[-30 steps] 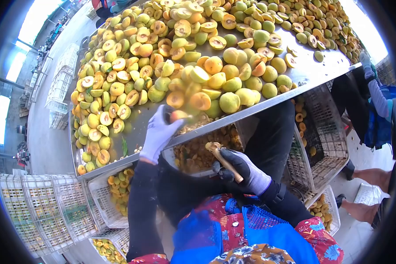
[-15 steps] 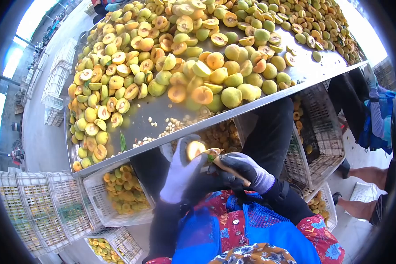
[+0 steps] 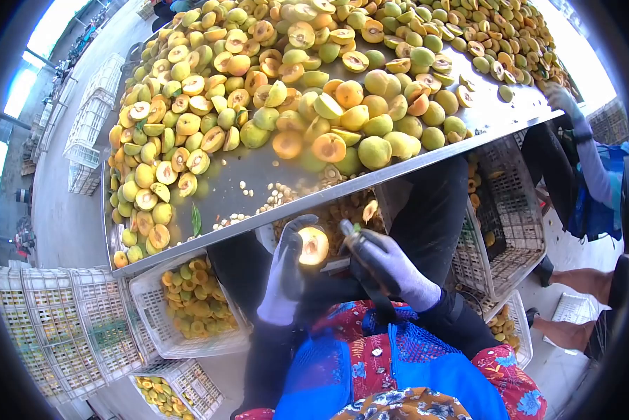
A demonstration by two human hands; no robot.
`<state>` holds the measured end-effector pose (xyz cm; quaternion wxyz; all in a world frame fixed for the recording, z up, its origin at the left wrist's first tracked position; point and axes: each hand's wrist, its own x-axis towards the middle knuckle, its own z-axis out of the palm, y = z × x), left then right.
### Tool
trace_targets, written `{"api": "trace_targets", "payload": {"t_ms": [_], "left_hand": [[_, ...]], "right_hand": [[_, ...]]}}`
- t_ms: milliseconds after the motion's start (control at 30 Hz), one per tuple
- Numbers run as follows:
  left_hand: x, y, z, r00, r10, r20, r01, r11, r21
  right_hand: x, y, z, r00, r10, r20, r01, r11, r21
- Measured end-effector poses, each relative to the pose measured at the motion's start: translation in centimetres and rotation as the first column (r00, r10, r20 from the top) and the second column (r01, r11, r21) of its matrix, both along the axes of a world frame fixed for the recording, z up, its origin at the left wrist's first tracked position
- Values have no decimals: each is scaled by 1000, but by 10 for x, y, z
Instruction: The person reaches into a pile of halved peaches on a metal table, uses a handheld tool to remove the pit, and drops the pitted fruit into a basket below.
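Note:
My left hand (image 3: pixel 288 260), in a white glove with a dark palm, holds a halved yellow stone fruit (image 3: pixel 314 246), peach-like, its pale orange cut face turned up. Just to its right, my right hand (image 3: pixel 386 257), gloved the same way, is closed round a slim tool (image 3: pixel 346 227) with a grey tip; the fingers hide most of it. A bit of green shows at the tool. Past that tip, a fruit piece (image 3: pixel 370 211) appears over the crate of fruit pieces (image 3: pixel 332 215) between my legs. The two hands are apart.
A metal table (image 3: pixel 234 164) bears heaped fruit halves (image 3: pixel 188 124), with pale kernels (image 3: pixel 279 198) near its front edge. Plastic crates stand left (image 3: pixel 146 294) and right (image 3: pixel 521 234) of my legs. A co-worker's gloved hand (image 3: pixel 563 100) is at the table's right end.
My right hand has drawn away from the fruit in my left hand, and its tool now points up and left. A fruit piece has appeared over the crate. The co-worker's hand has come to the table.

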<state>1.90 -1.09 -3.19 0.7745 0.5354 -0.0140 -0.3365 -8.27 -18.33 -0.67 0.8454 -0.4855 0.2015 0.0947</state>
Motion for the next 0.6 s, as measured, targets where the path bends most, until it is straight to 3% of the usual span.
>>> {"api": "trace_targets", "payload": {"t_ms": [33,67,100,167,367,600], "left_hand": [[-1,3,-6,999,30,-23,-31,999,-42],[-3,4,-6,995,5,103,-15,995,99],[-5,4,-7,996,15,85,-23,995,92],[-11,3,-8,998,38,46,-42,996,77],[-21,1,5,984,47,170,-81,977,198],[-27,-1,6,968,86,237,-144,960,240]], "right_hand": [[-3,3,-12,993,108,56,-92,968,-235],[-5,8,-14,957,216,196,-66,815,-576],[-7,11,-2,947,302,110,-118,647,-753],[-5,14,19,921,389,26,-193,513,-837],[-7,24,18,903,423,80,-79,347,-934],[-10,23,19,887,457,64,-105,333,-937]]}}
